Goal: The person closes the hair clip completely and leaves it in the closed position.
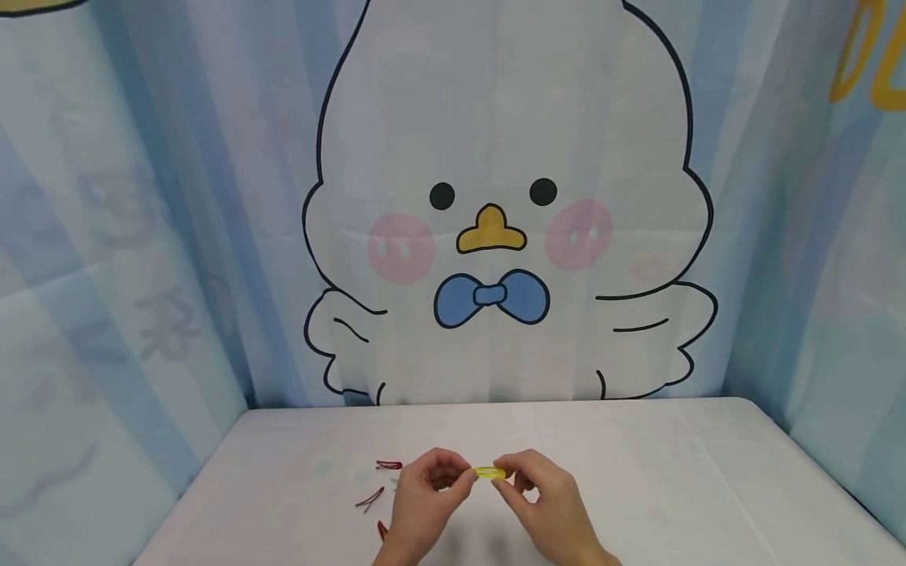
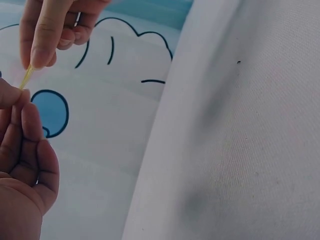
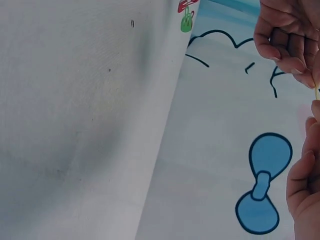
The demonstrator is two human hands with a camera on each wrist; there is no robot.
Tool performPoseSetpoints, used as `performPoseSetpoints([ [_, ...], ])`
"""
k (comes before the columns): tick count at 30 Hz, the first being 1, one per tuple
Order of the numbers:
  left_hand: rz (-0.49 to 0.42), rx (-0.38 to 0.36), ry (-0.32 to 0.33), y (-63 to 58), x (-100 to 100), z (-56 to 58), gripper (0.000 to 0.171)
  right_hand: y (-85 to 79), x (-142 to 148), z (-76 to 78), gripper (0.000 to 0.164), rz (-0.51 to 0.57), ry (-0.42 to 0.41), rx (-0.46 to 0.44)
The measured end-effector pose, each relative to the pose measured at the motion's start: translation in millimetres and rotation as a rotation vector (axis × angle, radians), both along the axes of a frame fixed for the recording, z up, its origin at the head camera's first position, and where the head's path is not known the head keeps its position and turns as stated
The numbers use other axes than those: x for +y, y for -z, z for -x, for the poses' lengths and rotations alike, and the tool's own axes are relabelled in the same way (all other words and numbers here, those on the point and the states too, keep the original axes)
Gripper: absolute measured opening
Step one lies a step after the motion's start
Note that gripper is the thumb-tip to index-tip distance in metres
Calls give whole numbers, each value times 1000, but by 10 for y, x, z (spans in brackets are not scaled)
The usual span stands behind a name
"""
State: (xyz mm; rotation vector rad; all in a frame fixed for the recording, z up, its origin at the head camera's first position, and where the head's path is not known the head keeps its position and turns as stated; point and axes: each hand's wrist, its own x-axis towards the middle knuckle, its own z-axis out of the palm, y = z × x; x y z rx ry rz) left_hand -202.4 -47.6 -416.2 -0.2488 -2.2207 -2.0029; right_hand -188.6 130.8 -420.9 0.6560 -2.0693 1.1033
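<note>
A yellow snap hair clip (image 1: 490, 472) is stretched between both hands above the white table. My left hand (image 1: 428, 507) pinches one end between thumb and index finger. At the other end, my right hand (image 1: 550, 507) pinches it the same way. In the left wrist view the yellow clip (image 2: 26, 77) shows edge-on as a thin strip between the fingertips. Only a sliver of it appears at the right edge of the right wrist view.
Left of my left hand lie red hair clips: one at the back (image 1: 388, 465), an open one (image 1: 370, 501), and another (image 1: 382, 531) partly behind the wrist. A green clip (image 3: 186, 21) lies beside red ones. A cartoon-print curtain (image 1: 495, 354) hangs behind the table (image 1: 708, 487).
</note>
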Motion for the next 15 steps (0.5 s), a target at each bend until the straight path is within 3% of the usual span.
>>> performPoseSetpoints([
  [15, 17, 10, 63, 26, -46, 37, 16, 4, 58, 42, 37, -43, -25, 68],
])
